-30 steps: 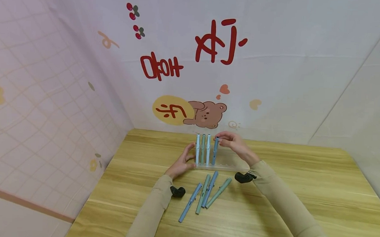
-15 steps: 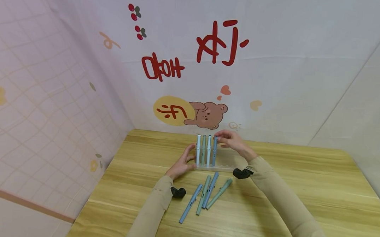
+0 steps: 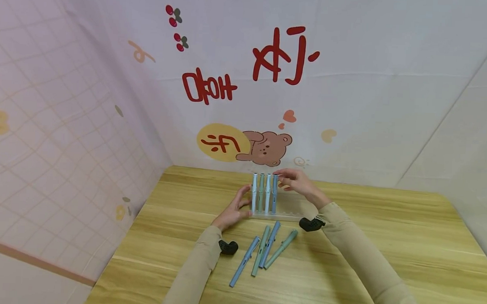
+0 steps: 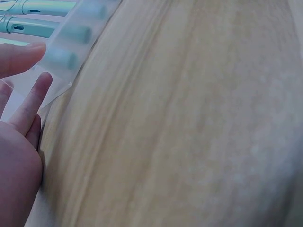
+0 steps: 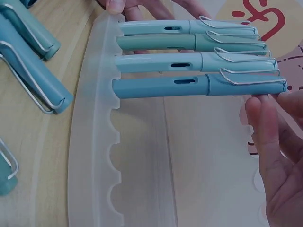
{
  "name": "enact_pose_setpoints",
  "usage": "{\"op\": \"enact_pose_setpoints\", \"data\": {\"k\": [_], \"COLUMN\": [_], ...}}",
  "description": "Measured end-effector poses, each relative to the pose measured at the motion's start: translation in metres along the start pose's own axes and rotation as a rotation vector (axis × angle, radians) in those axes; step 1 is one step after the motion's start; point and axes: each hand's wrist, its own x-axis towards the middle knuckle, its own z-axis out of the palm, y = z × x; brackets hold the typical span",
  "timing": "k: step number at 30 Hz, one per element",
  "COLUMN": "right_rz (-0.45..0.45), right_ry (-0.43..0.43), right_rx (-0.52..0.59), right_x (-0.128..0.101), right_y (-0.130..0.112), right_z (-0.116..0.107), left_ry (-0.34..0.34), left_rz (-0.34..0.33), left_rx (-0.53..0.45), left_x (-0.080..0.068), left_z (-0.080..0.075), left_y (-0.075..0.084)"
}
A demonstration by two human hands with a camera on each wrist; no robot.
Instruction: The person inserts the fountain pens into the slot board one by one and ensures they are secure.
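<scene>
A clear plastic pen rack [image 3: 283, 216] stands on the table, holding several capped pens upright side by side at its left end. Two are pale blue, one is green [image 5: 156, 43], and the rightmost is a darker blue pen [image 5: 161, 87] seated in a notch. With thumb and fingers, my left hand [image 3: 234, 210] grips the rack's left end; its thumb [image 4: 21, 57] lies over the clear plastic. My right hand [image 3: 299, 182] pinches the cap end of the darker blue pen between its fingertips. Scalloped notches to the right of that pen hold nothing.
In front of the rack lie several loose pens, among them a blue pen [image 3: 244, 261] at the left and a green pen [image 3: 281, 249] at the right. A printed wall sheet [image 3: 364, 107] rises behind the wooden table [image 3: 366, 230].
The darker blue pen, tilted at first, has come upright against the row, moving slightly left with my right hand. My left hand stays at the rack's end.
</scene>
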Motion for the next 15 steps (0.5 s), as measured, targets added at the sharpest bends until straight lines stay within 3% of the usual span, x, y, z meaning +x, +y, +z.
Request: {"op": "enact_pose_setpoints", "data": {"k": [7, 11, 15], "right_rz": [-0.018, -0.042, -0.078], "right_ry": [-0.003, 0.077, 0.171], "right_rx": [0.042, 0.075, 0.105], "right_x": [-0.003, -0.01, -0.021], "right_y": [0.002, 0.002, -0.001], "right_z": [-0.005, -0.008, -0.009], "left_ry": [-0.013, -0.022, 0.003], "left_rz": [0.003, 0.008, 0.01], "left_rx": [0.004, 0.0, 0.008], "left_x": [-0.001, 0.001, 0.005], "left_z": [0.0, 0.0, -0.001], "left_y": [0.005, 0.001, -0.012]}}
